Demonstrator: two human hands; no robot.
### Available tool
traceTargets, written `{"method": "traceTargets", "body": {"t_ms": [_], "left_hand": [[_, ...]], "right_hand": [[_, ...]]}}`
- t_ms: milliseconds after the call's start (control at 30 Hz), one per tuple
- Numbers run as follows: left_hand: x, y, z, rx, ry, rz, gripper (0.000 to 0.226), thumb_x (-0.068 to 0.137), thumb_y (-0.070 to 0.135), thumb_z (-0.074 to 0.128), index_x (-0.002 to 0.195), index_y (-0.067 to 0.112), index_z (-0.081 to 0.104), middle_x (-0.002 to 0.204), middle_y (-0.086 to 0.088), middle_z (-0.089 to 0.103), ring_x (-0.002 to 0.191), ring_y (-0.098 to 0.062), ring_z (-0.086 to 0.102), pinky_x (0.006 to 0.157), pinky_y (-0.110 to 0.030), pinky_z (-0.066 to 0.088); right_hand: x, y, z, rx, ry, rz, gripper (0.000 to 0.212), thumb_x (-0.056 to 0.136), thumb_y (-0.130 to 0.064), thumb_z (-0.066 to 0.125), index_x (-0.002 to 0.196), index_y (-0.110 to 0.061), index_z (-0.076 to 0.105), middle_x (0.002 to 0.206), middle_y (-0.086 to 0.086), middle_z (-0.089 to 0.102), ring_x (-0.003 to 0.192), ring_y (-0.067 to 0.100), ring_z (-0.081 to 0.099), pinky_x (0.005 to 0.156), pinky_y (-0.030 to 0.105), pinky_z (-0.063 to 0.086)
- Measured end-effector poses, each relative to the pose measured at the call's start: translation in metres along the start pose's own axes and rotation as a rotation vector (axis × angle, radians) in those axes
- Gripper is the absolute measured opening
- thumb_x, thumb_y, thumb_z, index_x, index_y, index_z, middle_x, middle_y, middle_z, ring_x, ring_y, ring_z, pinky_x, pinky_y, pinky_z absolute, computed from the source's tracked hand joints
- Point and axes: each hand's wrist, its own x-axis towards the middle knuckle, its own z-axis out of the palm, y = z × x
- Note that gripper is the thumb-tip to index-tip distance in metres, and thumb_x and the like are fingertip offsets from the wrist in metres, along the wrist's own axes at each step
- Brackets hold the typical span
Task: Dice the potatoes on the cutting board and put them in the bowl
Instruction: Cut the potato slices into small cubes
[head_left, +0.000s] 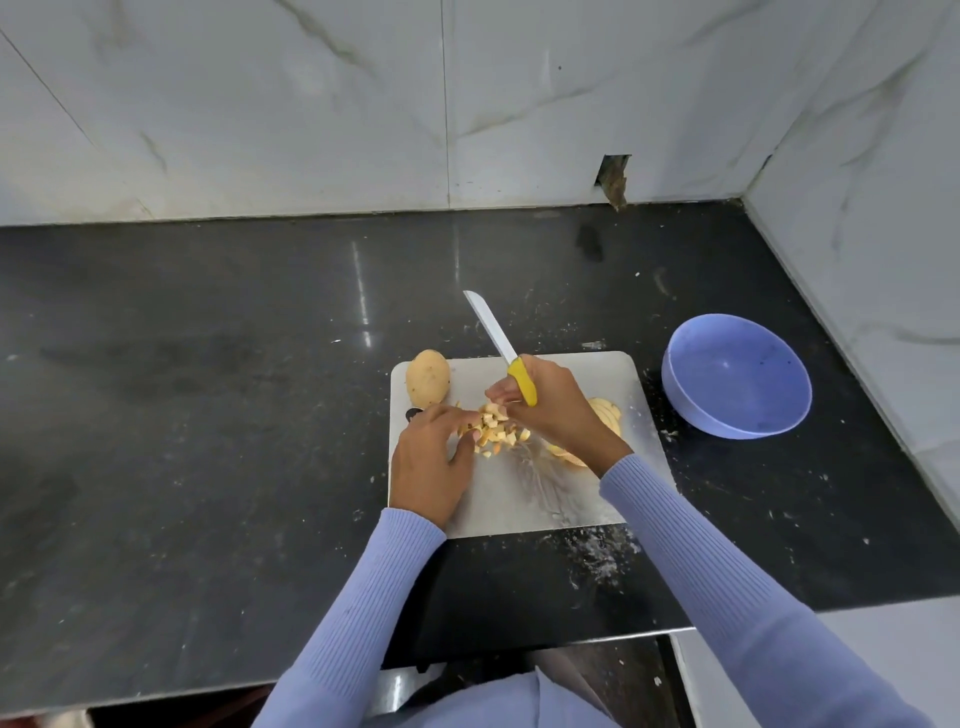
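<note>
A pile of diced potato pieces (496, 428) lies in the middle of the white cutting board (519, 499). My left hand (428, 462) cups the pile from the left, fingers curled against the pieces. My right hand (545, 405) closes on the pile from the right while holding a knife (498, 343) by its yellow handle, blade pointing up and away. A whole unpeeled potato (427, 384) sits at the board's far left corner. Potato slices (605, 415) lie partly hidden behind my right wrist. The empty blue bowl (735, 376) stands right of the board.
The board lies on a black stone counter (208, 415) scattered with small potato scraps near the board. Marble walls close off the back and right side. The counter's front edge runs just below the board.
</note>
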Motion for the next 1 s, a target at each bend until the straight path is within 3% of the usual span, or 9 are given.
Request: {"method": "traceTargets", "body": {"t_ms": [67,167,300,433,567,667,800,900,1000], "left_hand": [[0.001,-0.001,0.003,-0.006,-0.008,0.008,0.02,0.089,0.014,0.063,0.107,0.015,0.071,0.109,0.002,0.066,0.101,-0.015,0.057,0.092,-0.025,0.043],[0.005,0.002,0.011,-0.022,-0.071,0.068,0.023,0.085,0.02,0.068,0.108,0.017,0.07,0.109,0.003,0.065,0.101,-0.014,0.057,0.091,-0.029,0.045],[0.013,0.022,0.03,-0.027,-0.298,0.18,0.049,0.074,0.031,0.079,0.118,0.017,0.065,0.12,0.0,0.062,0.108,-0.015,0.053,0.092,-0.023,0.038],[0.023,0.043,0.052,0.102,-0.476,0.258,0.062,0.072,0.026,0.08,0.13,0.016,0.057,0.13,-0.004,0.053,0.12,-0.02,0.046,0.097,-0.02,0.029],[0.042,0.05,0.058,0.203,-0.507,0.282,0.068,0.071,0.024,0.08,0.133,0.019,0.053,0.13,-0.002,0.052,0.119,-0.019,0.048,0.101,-0.027,0.036],[0.048,0.056,0.057,0.278,-0.495,0.294,0.066,0.07,0.029,0.078,0.13,0.019,0.055,0.123,0.001,0.056,0.111,-0.019,0.053,0.094,-0.029,0.043],[0.046,0.058,0.057,0.242,-0.444,0.301,0.063,0.064,0.027,0.08,0.122,0.014,0.061,0.115,-0.002,0.058,0.098,-0.021,0.058,0.084,-0.025,0.045],[0.042,0.055,0.06,0.185,-0.422,0.305,0.058,0.057,0.023,0.085,0.111,0.01,0.067,0.107,-0.006,0.059,0.09,-0.024,0.06,0.077,-0.023,0.044],[0.035,0.052,0.06,0.147,-0.412,0.302,0.053,0.057,0.015,0.083,0.108,0.005,0.068,0.106,-0.01,0.06,0.092,-0.028,0.06,0.079,-0.031,0.05]], "right_hand": [[-0.004,0.001,-0.008,-0.02,0.002,0.006,0.012,0.083,0.006,0.064,0.095,0.007,0.063,0.096,0.006,0.073,0.068,-0.008,0.059,0.063,-0.003,0.039],[-0.017,0.008,-0.032,-0.068,0.118,-0.007,0.009,0.082,0.001,0.068,0.089,0.004,0.062,0.084,-0.002,0.072,0.064,-0.018,0.056,0.062,-0.004,0.036],[-0.044,0.027,-0.065,-0.169,0.251,0.034,0.014,0.081,-0.013,0.074,0.089,-0.003,0.066,0.082,-0.01,0.065,0.064,-0.003,0.057,0.062,-0.003,0.038],[-0.068,0.042,-0.074,-0.163,0.292,0.057,0.016,0.079,-0.011,0.076,0.087,-0.003,0.064,0.081,-0.002,0.067,0.064,-0.002,0.055,0.066,-0.001,0.043],[-0.083,0.05,-0.069,-0.101,0.328,0.059,0.025,0.074,-0.01,0.08,0.085,-0.009,0.058,0.088,0.003,0.07,0.074,0.012,0.063,0.077,0.023,0.055],[-0.091,0.055,-0.057,-0.147,0.315,0.031,0.035,0.066,-0.021,0.086,0.087,-0.008,0.061,0.081,0.0,0.066,0.07,0.016,0.062,0.065,0.036,0.058],[-0.093,0.059,-0.039,-0.251,0.354,-0.01,0.041,0.066,-0.034,0.084,0.085,-0.012,0.056,0.077,-0.003,0.059,0.068,0.017,0.054,0.055,0.035,0.051],[-0.089,0.062,-0.034,-0.328,0.419,-0.021,0.039,0.067,-0.031,0.083,0.086,-0.012,0.054,0.077,-0.001,0.059,0.067,0.018,0.053,0.05,0.028,0.044],[-0.085,0.062,-0.033,-0.37,0.455,-0.051,0.039,0.066,-0.026,0.083,0.086,-0.01,0.054,0.075,0.001,0.058,0.064,0.019,0.051,0.048,0.024,0.038]]}}
